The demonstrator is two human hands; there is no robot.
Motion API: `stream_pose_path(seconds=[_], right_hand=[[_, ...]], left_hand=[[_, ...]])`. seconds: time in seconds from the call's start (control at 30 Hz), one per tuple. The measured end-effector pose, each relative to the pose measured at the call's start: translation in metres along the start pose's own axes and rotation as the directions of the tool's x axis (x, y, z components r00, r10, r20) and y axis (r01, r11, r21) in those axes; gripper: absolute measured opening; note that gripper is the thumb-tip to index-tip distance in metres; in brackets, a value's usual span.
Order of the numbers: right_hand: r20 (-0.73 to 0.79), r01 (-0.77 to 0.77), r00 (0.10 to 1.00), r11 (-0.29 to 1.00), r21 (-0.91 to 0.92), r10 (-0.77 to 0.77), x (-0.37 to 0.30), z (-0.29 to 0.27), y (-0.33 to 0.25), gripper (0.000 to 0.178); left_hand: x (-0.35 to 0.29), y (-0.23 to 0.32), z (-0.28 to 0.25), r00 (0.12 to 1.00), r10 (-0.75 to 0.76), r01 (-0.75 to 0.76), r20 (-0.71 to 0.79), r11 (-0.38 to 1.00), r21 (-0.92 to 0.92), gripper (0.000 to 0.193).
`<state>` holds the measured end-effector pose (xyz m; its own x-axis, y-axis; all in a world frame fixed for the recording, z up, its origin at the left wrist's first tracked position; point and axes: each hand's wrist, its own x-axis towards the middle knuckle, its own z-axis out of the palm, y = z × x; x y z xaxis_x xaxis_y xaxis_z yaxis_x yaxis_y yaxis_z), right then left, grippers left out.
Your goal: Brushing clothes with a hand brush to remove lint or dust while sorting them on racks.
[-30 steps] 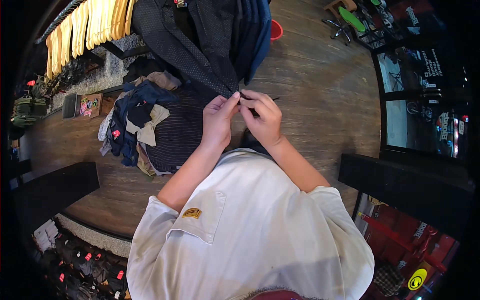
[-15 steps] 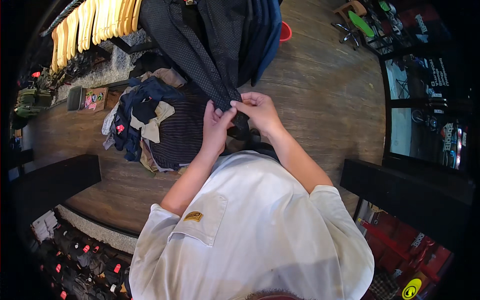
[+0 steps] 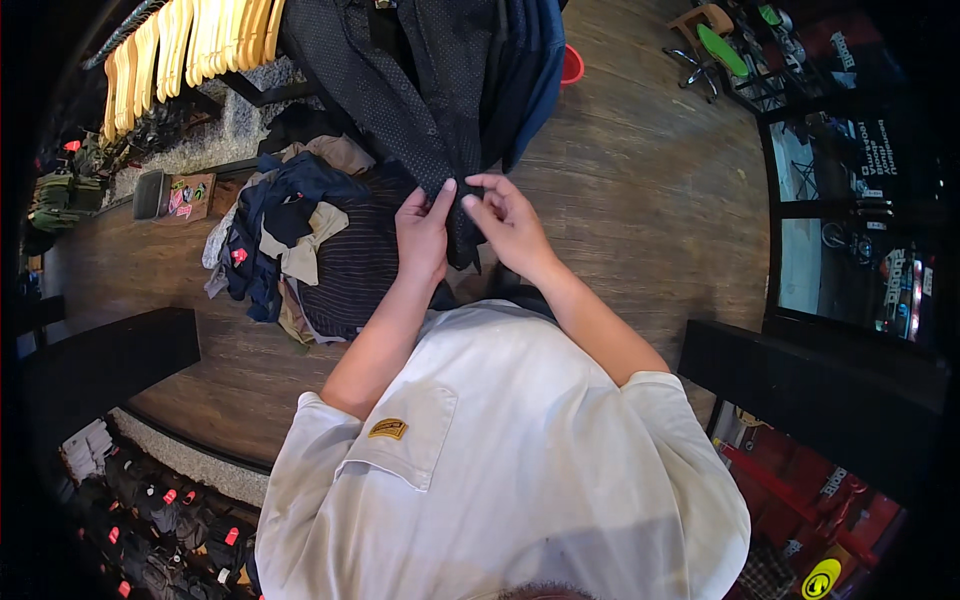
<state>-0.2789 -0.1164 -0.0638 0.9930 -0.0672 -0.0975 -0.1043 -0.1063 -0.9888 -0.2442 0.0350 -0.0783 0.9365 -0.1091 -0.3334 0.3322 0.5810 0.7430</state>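
Observation:
A dark button-up shirt (image 3: 400,110) with small light dots hangs at the top centre, its front narrowing down towards me. My left hand (image 3: 422,235) pinches the front edge low down, thumb on top of the cloth. On the opposite side, my right hand (image 3: 512,228) has curled fingers and its thumb at the same edge, a small gap showing between thumb and index fingertip. The shirt's lower tip dangles below both hands. Whether a button lies under my fingertips is too small to make out.
Wooden hangers (image 3: 190,45) line a rail at upper left. More dark blue garments (image 3: 540,80) hang right of the shirt. A heap of clothes (image 3: 290,215) lies left of my hands. Behind the garments stands a red bucket (image 3: 571,65). Black beams (image 3: 120,355) flank both sides.
My left hand has shifted slightly up, its thumb now pointing up along the shirt edge. My right thumb and index finger have parted a little, and the lower shirt front hangs straighter.

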Motion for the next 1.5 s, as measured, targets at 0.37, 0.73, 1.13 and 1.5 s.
stream_pose_path(seconds=[0.37,0.73,1.13,1.5], right_hand=[[-0.345,0.133,0.916,0.968,-0.214,-0.202,0.016,0.002,0.022,0.015],[-0.207,0.006,0.978,0.999,0.045,0.003,0.018,0.009,-0.013,0.01],[-0.23,0.147,0.952,0.961,-0.234,-0.201,0.013,0.012,-0.019,0.016],[-0.127,0.058,0.989,0.993,-0.101,-0.07,0.014,0.001,-0.019,0.015]], left_hand=[[-0.002,-0.009,0.0,0.991,0.133,-0.129,-0.017,0.978,0.162,0.01],[-0.004,-0.002,-0.006,0.986,0.167,-0.156,-0.002,0.924,0.349,0.012],[-0.006,-0.003,0.001,0.952,0.305,-0.287,0.027,0.858,0.425,0.023],[-0.005,-0.008,-0.004,0.901,0.421,-0.407,0.107,0.732,0.546,0.037]])
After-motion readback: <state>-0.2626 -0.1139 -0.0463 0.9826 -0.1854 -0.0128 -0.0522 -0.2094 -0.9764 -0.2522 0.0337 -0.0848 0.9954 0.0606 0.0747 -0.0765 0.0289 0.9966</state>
